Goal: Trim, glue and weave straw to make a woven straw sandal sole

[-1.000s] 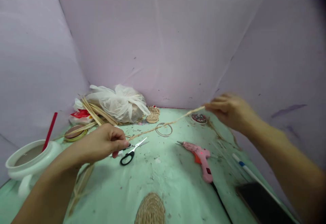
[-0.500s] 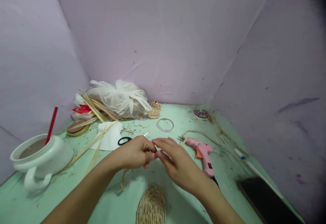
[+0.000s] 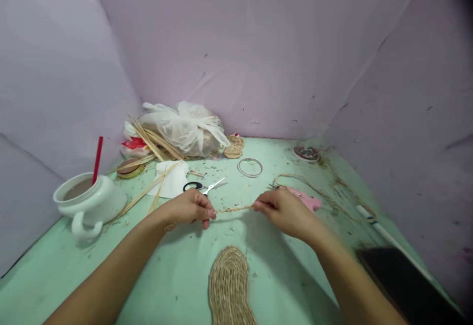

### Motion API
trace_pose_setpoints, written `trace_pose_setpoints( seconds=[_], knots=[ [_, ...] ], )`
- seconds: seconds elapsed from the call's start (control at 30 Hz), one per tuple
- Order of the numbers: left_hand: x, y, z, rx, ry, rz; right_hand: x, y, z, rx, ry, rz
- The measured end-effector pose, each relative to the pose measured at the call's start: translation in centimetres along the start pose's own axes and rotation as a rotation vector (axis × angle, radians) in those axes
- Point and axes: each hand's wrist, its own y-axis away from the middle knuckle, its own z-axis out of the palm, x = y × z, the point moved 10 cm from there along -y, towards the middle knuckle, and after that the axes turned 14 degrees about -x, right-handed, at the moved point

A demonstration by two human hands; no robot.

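A thin twisted straw cord (image 3: 234, 209) runs straight between my two hands above the table. My left hand (image 3: 192, 206) pinches its left end between thumb and fingers. My right hand (image 3: 283, 209) is closed on the other end and partly covers the pink glue gun (image 3: 305, 198) behind it. Below the hands lies a sole-shaped piece of coiled straw cord (image 3: 231, 285), its lower part cut off by the view's edge. Scissors (image 3: 212, 186) with black handles lie open just beyond my left hand.
To the left stands a white pot (image 3: 99, 199) with a red stick in it. Farther back are straw strips (image 3: 151, 140), a white plastic bag (image 3: 185, 127) and metal rings (image 3: 250, 167). A dark flat slab (image 3: 402, 285) and a white rod (image 3: 391, 241) lie at right.
My hands have moved apart from where they met, and the cord now shows stretched between them. The view has shifted, showing more of the coiled straw piece and the scissors' blades.
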Motion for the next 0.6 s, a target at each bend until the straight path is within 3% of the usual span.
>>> trace_pose_setpoints(
  seconds=[0.13,0.33,0.47,0.6],
  knots=[
    [0.6,-0.1,0.8,-0.032,0.056,0.011,-1.0,0.3,0.9,-0.075,-0.039,-0.038],
    [1.9,-0.4,2.2,-0.078,0.080,0.065,-4.1,0.3,3.0,-0.189,-0.295,-0.174],
    [2.2,-0.2,2.2,-0.067,0.097,0.091,-2.3,-0.3,3.9,-0.206,-0.520,-0.022],
    [2.8,0.5,1.0,0.009,0.095,0.115,0.0,-0.3,3.1,-0.103,-0.720,0.134]
  ],
)
